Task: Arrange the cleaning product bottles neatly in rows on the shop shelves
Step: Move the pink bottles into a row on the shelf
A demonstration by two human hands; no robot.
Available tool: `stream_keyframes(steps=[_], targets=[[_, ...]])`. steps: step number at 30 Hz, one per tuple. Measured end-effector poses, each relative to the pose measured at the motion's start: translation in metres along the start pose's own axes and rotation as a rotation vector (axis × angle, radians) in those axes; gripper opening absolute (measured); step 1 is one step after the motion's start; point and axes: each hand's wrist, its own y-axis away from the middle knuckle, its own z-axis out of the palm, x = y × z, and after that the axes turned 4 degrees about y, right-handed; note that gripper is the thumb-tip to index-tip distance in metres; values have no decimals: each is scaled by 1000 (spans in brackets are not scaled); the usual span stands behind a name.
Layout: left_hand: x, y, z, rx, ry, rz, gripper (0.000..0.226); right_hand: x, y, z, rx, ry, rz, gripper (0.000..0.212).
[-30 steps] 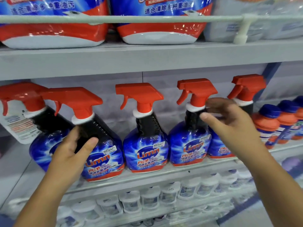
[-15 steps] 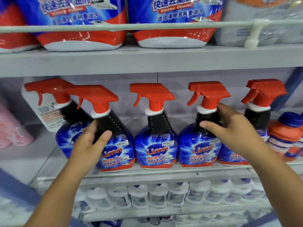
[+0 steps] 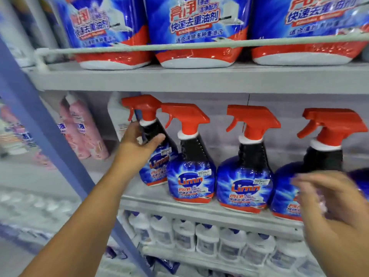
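Note:
Several blue Limn spray bottles with red triggers stand in a row on the middle shelf (image 3: 199, 208). My left hand (image 3: 139, 144) grips the black neck of the leftmost spray bottle (image 3: 154, 168), which stands a little behind the others and leans back to the left. The second bottle (image 3: 191, 176) and third bottle (image 3: 243, 188) stand upright at the shelf's front. My right hand (image 3: 327, 198) is blurred, its fingers loose, in front of the body of the fourth bottle (image 3: 285, 188), and holds nothing.
Big blue-and-red refill pouches (image 3: 195, 31) sit on the upper shelf behind a rail (image 3: 139, 47). Pink bottles (image 3: 85, 132) and a white bottle (image 3: 117, 116) stand to the left. A blue upright post (image 3: 40, 120) runs diagonally. Small white bottles (image 3: 207, 238) fill the lower shelf.
The view swung left. My left hand went from the second bottle's body to the leftmost bottle's neck. My right hand let go of the fourth bottle's neck and dropped lower.

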Motion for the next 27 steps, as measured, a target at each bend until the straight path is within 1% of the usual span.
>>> stream_keyframes(steps=[2, 3, 4, 5, 9, 11, 12, 15, 17, 21, 23, 27], targets=[[0, -16, 11, -89, -76, 2, 38, -37, 0, 34, -223, -44, -102, 13], [0, -21, 14, -109, -108, -14, 39, -50, -4, 51, -319, -71, -77, 12], [-3, -24, 15, -117, -114, -34, 39, -61, -9, 69, -388, -119, -23, 16], [-8, -27, 11, -127, -104, -37, 39, -65, -14, 86, -421, -120, 23, 24], [-30, -25, -15, -206, 42, -26, 40, -75, -32, 137, -444, 118, 77, 44], [-38, -18, -26, -242, 114, -39, 36, -76, -42, 151, -450, 140, 134, 57], [-42, -14, -29, -239, 145, -36, 36, -77, -47, 156, -468, 158, 171, 58], [-42, -5, -31, -246, 116, -3, 39, -76, -51, 165, -523, 284, 240, 54], [-39, -4, -32, -260, 118, 0, 38, -72, -49, 166, -486, 326, 240, 51], [-41, -5, -35, -309, 119, -2, 28, -74, -46, 168, -446, 330, 226, 45], [-41, -2, -35, -333, 116, -3, 30, -75, -45, 167, -450, 318, 225, 45], [-37, 6, -34, -320, 130, 14, 30, -74, -47, 164, -490, 326, 209, 47]])
